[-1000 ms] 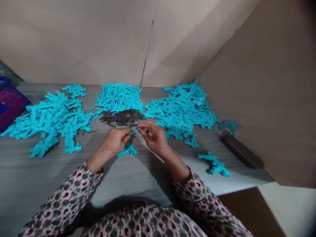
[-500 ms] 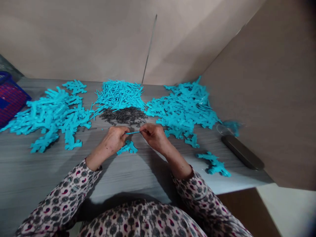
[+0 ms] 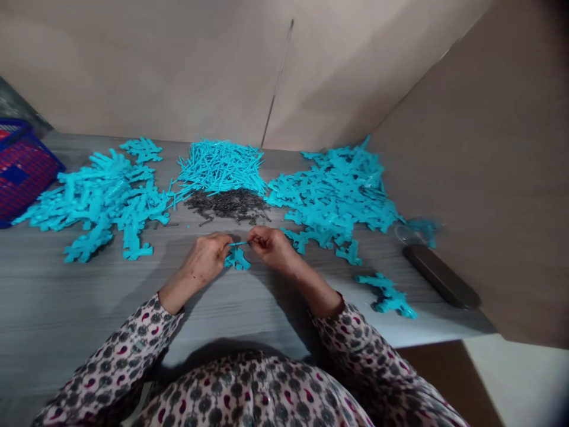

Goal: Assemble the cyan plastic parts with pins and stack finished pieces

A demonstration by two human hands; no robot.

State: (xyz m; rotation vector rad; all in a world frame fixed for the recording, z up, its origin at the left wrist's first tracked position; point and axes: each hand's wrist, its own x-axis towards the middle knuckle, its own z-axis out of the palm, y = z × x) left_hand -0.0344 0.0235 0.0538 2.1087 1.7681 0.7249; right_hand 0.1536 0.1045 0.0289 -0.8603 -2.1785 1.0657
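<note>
My left hand (image 3: 204, 258) and my right hand (image 3: 271, 248) meet low over the grey table, and both pinch a thin turquoise plastic stick (image 3: 237, 243) between them. Just below the fingers lies a small turquoise moulded plastic sprue (image 3: 237, 260), nearly touching my left hand. Beyond my hands is a heap of dark grey small parts (image 3: 226, 206), backed by a pile of loose turquoise sticks (image 3: 220, 169). Large heaps of turquoise sprues (image 3: 102, 201) (image 3: 333, 196) spread to either side.
A grey wood-grain table (image 3: 80, 296) ends at a beige partition (image 3: 155, 71) behind and a beige panel (image 3: 466, 178) on the right. A red-and-blue basket (image 3: 22, 172) stands far left. A dark oblong case (image 3: 440, 276) and a turquoise sprue (image 3: 386, 296) lie on the right.
My hands have drawn closer together, so less of the stick shows between them. They now sit lower, just over the small sprue. The whole view has shifted slightly.
</note>
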